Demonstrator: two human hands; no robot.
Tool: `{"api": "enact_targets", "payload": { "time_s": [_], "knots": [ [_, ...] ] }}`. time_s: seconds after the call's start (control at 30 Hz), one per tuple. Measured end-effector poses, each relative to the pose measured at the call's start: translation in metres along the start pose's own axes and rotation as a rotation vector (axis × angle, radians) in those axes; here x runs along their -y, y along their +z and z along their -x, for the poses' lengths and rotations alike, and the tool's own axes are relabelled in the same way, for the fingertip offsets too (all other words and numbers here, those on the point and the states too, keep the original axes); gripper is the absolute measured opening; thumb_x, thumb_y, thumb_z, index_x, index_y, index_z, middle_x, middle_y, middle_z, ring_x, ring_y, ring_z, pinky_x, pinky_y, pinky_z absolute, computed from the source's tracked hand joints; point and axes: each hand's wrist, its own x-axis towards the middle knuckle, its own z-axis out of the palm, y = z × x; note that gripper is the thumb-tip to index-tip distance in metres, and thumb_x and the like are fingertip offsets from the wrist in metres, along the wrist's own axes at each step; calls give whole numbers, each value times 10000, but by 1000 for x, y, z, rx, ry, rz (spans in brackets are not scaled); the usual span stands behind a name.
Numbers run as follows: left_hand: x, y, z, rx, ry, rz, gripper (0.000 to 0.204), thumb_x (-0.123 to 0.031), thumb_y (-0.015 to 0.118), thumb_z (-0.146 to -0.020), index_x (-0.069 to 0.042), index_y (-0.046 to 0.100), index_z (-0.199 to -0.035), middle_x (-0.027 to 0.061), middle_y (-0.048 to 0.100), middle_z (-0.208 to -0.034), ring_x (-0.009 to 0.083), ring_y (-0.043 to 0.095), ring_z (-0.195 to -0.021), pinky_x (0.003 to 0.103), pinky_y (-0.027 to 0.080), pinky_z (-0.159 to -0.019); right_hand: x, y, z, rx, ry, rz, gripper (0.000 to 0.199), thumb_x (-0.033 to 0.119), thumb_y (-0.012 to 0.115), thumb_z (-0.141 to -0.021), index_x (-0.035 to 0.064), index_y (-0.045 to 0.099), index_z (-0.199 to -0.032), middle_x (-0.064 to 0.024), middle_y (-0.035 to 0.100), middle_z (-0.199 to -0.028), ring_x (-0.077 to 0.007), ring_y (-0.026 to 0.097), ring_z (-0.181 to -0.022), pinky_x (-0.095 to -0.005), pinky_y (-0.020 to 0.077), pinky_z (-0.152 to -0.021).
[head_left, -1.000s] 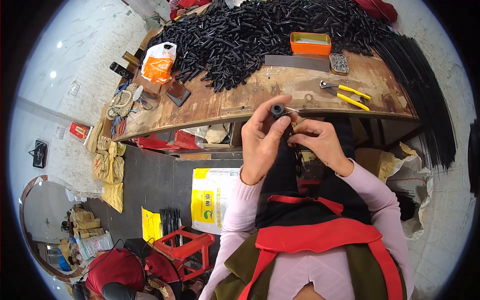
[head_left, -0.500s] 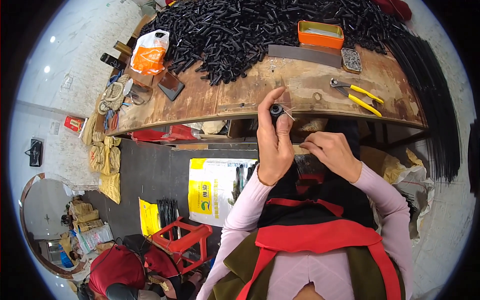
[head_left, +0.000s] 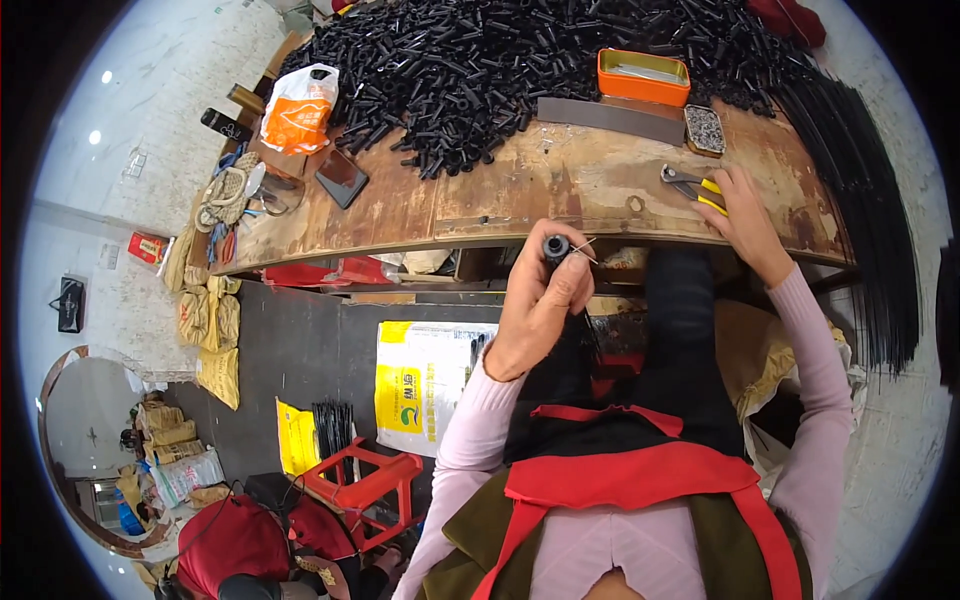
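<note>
My left hand [head_left: 535,318] is closed round a short black tube [head_left: 556,246], its hollow end facing up. A thin metal pin [head_left: 584,251] sticks out sideways by the thumb; whether it passes through the tube I cannot tell. Over the table's front edge, my right hand [head_left: 748,225] has its fingers on the yellow handles of a pair of end cutters [head_left: 684,182]. The cutters rest on the wood with their jaws toward the left, and the hand covers most of the handles.
Black tubes [head_left: 460,70] lie heaped across the back of the wooden table [head_left: 380,215]. An orange tin [head_left: 643,90], a grey metal strip [head_left: 612,122] and a small tin of metal bits [head_left: 704,130] sit behind the cutters. Long black rods [head_left: 880,240] hang over the right end.
My right hand has moved up and right from beside the left hand onto the cutters' handles. My left hand has come slightly down, still holding the tube; its index finger has curled in.
</note>
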Motion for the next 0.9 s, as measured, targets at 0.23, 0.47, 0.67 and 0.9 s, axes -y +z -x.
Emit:
{"api": "enact_targets", "payload": {
  "time_s": [0.23,0.47,0.67,0.9],
  "knots": [
    [-6,11,20,-65,-15,-10,161,-69,596,-954,-37,530,-1097,-52,474,-758,23,389,-640,188,303,-547,47,-24,23,-81,396,-1226,316,275,599,-953,15,546,-1124,-87,589,-976,-139,587,-866,-260,457,-726],
    [-17,36,38,15,59,-228,424,-292,597,-977,34,547,-1244,-2,450,-824,71,431,-669,212,337,-591,158,-70,77,149,-134,-389,533,-30,598,-851,63,487,-1363,-181,540,-1059,-330,551,-976,-415,448,-879],
    [-19,43,49,59,16,-311,453,-305,618,-966,15,546,-1279,-4,490,-879,72,466,-687,208,375,-612,169,-61,82,-167,-332,32,663,-43,612,-749,103,497,-1386,-146,518,-1099,-313,530,-997,-412,426,-894],
    [-22,37,57,105,-15,-389,494,-295,674,-924,-6,551,-1305,-1,546,-926,65,511,-759,191,410,-673,165,-68,88,-155,-399,28,565,-31,666,-760,69,550,-1303,-97,562,-923,-284,577,-839,-365,487,-768]
  ]
}}
